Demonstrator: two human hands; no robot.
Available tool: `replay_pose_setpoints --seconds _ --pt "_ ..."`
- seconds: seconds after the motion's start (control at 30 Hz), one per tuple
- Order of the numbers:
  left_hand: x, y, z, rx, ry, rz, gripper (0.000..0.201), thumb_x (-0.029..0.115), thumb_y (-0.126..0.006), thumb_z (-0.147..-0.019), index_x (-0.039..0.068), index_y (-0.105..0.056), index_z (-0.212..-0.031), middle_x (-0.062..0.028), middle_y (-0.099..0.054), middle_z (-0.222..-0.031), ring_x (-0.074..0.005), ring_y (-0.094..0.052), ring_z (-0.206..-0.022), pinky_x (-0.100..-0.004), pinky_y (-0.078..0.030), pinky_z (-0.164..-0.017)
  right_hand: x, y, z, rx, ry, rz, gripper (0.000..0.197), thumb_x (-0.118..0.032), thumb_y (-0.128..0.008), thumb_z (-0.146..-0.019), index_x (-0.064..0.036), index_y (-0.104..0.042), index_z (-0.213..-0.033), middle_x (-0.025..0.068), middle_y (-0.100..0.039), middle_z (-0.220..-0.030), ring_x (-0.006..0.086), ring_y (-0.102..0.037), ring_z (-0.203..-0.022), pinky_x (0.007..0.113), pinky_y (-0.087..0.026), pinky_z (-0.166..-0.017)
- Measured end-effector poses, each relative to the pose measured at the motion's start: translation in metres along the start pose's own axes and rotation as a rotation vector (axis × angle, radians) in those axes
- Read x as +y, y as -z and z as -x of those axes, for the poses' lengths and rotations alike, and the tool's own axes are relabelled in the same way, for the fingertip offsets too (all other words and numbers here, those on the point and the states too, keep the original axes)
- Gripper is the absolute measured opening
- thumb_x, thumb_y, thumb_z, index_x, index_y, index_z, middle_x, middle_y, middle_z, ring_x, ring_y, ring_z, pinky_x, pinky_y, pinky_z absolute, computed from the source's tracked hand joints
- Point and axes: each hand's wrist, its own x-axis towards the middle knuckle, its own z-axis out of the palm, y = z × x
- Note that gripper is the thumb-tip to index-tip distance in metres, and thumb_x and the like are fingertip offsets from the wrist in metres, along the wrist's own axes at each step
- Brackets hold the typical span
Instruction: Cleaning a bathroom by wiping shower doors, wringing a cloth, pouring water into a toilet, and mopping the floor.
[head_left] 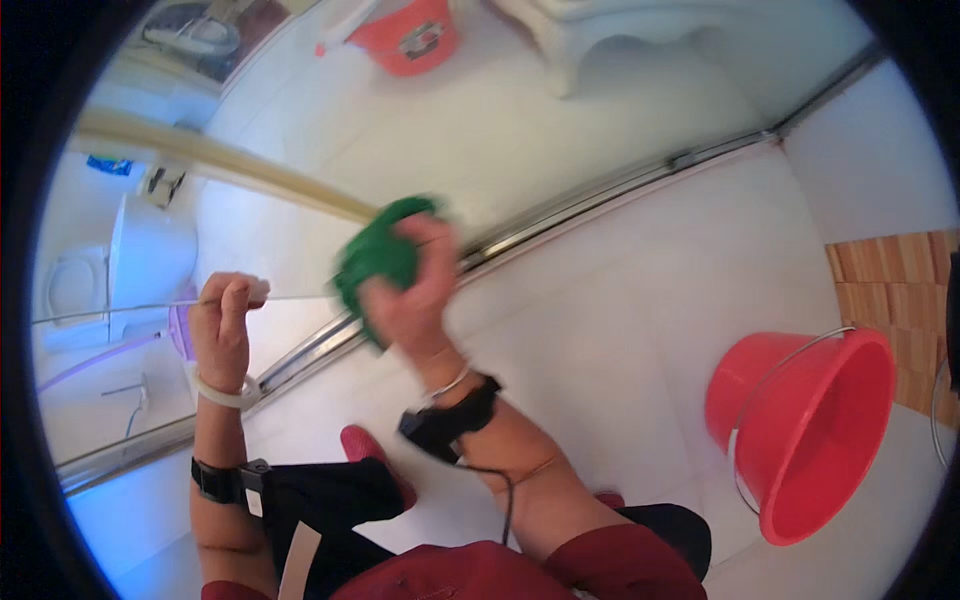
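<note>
My right hand (425,295) grips a bunched green cloth (375,255), with its fingers bent over the fabric. Cloth and hand are smeared by motion, above the metal door track (540,222). To the left, my left hand (225,320) is closed around the thin edge (310,297) of what looks like a clear glass panel. A small white bit shows at its fingertips; I cannot make out what it is. Whether the cloth touches the glass cannot be told from this view.
A red bucket (740,395) with a wire handle lies tipped toward me at the right. Beyond the track are a smaller coral bucket (425,40) and a white plastic stool (560,50). A toilet (80,285) and a purple object (182,325) show at the left.
</note>
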Motion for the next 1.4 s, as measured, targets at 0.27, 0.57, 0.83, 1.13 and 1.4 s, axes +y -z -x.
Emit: replay_pose_setpoints --seconds 0.27,0.57,0.83,1.13,1.4 --pt "-0.038 -0.044 0.062 -0.328 0.67 1.066 0.051 0.039 -0.032 -0.091 0.005 -0.029 -0.129 -0.0093 -0.031 -0.132 -0.0201 -0.034 -0.119 -0.0346 -0.024 -0.1 -0.06 0.004 -0.02 -0.662 0.134 -0.062 0.036 -0.009 -0.063 -0.057 -0.008 -0.05 -0.091 0.0139 -0.049 -0.093 0.0306 -0.051 -0.083 0.039 -0.042 -0.073" --pt "-0.01 -0.066 0.041 -0.513 0.214 0.424 0.037 0.015 -0.058 -0.075 0.003 -0.048 -0.109 -0.0095 -0.057 -0.097 -0.0235 -0.056 -0.087 -0.0363 -0.047 -0.075 -0.043 0.087 -0.091 -0.677 -0.165 0.209 0.024 -0.014 -0.058 -0.071 -0.0057 -0.059 -0.093 0.0114 -0.056 -0.093 0.0221 -0.056 -0.08 0.032 -0.046 -0.074" --pt "-0.003 -0.047 0.065 -0.589 0.941 1.26 0.053 0.039 -0.041 -0.081 0.009 -0.039 -0.124 -0.0156 -0.05 -0.116 -0.032 -0.051 -0.1 -0.0572 -0.041 -0.081 -0.072 0.333 -0.117 -0.886 -0.554 1.93 0.026 -0.022 -0.048 -0.07 -0.0107 -0.065 -0.087 0.0153 -0.061 -0.093 0.0302 -0.058 -0.091 0.054 -0.04 -0.077" --pt "0.111 0.046 0.103 -0.688 1.189 1.327 0.057 0.024 -0.046 -0.08 0.0 -0.029 -0.129 -0.0203 -0.045 -0.12 -0.0327 -0.05 -0.104 -0.0449 -0.043 -0.087 -0.174 0.346 -0.109 -1.244 -0.757 2.128 0.026 -0.022 -0.045 -0.078 -0.0089 -0.066 -0.087 0.0123 -0.06 -0.098 0.0374 -0.044 -0.105 0.055 -0.03 -0.083" --pt "0.136 0.159 0.156 -0.49 1.168 1.336 0.042 0.018 -0.035 -0.085 -0.002 -0.039 -0.122 -0.0177 -0.052 -0.113 -0.0284 -0.054 -0.1 -0.0412 -0.043 -0.089 -0.316 0.32 -0.136 -0.647 -0.697 1.912 0.046 -0.013 -0.047 -0.075 -0.0114 -0.043 -0.12 0.0178 -0.056 -0.101 0.0383 -0.057 -0.087 0.048 -0.042 -0.075"
